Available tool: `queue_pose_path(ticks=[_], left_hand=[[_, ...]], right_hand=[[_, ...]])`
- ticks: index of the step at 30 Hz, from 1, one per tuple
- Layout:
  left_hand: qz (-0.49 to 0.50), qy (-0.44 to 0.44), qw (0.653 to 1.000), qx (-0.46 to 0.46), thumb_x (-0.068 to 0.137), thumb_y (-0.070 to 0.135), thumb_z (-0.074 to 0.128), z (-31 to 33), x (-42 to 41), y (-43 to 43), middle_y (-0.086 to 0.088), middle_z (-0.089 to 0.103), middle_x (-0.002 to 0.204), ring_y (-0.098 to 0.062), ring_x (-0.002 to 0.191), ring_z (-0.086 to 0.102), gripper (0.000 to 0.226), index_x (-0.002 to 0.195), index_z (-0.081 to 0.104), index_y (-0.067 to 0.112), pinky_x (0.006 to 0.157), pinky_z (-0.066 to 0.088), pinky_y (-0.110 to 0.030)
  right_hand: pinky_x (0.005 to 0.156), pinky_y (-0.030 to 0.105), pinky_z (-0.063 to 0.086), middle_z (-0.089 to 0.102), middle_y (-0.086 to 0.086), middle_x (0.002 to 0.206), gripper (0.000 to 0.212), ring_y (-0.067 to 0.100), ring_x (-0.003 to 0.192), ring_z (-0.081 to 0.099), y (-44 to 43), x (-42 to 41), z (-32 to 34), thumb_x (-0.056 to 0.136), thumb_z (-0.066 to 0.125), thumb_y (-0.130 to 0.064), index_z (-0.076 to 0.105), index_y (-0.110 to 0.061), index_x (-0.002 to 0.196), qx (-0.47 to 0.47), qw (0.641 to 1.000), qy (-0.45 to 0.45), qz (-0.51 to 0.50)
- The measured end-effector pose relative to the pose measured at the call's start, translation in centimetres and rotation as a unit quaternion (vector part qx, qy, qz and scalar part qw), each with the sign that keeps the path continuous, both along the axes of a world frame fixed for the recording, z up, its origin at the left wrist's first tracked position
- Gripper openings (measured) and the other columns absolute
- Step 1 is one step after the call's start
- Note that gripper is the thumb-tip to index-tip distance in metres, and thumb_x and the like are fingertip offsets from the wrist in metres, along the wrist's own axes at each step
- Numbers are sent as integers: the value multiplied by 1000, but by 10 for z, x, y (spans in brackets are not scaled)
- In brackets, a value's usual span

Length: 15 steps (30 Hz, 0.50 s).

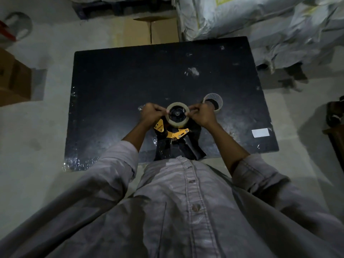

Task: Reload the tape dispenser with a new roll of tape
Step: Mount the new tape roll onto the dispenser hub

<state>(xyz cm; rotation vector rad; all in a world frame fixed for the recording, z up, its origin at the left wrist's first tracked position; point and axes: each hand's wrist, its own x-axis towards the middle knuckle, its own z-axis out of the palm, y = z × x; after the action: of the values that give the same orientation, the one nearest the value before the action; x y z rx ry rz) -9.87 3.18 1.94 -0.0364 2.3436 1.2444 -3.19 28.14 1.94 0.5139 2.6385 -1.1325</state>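
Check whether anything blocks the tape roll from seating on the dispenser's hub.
Nothing visible does. The tape roll already sits around the dispenser's black hub, with the left hand and right hand pinching its rim from either side. The spare roll lies apart, behind the right hand.

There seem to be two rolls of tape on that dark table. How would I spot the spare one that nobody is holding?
Start at the black table and find the person's right hand. Just beyond it, on the far right side, a pale translucent ring rests on the tabletop, partly hidden by that hand. Unlike the tape roll pinched between both hands over the yellow-and-black dispenser, this one sits off the dispenser.
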Motion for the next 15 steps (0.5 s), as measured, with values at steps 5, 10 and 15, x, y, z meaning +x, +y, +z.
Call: queue_pose_path(ticks=[5, 10, 15], left_hand=[[-5, 6, 1000, -11, 84, 30, 98, -1, 9, -7, 2, 86, 87, -18, 90, 84, 14, 84, 88, 20, 92, 69, -49], [-5, -27, 998, -50, 80, 43, 98, -14, -5, -4, 11, 85, 88, -15, 98, 81, 17, 80, 88, 30, 99, 65, -52], [-19, -45, 997, -63, 79, 49, 98, -18, -12, -8, 13, 85, 86, -17, 96, 81, 19, 83, 88, 32, 100, 64, -57]], right_hand=[[103, 42, 63, 86, 0, 104, 43, 18, 103, 80, 8, -8, 7, 90, 91, -44, 84, -16, 122, -16, 1000, -18, 3], [96, 30, 60, 85, 6, 116, 31, 18, 101, 79, -1, -27, 21, 97, 87, -23, 84, -14, 126, 11, 1000, 0, 25], [90, 49, 68, 86, 10, 98, 23, 23, 80, 80, -1, -11, 4, 94, 88, -20, 86, -11, 116, -8, 1000, -11, -8]])
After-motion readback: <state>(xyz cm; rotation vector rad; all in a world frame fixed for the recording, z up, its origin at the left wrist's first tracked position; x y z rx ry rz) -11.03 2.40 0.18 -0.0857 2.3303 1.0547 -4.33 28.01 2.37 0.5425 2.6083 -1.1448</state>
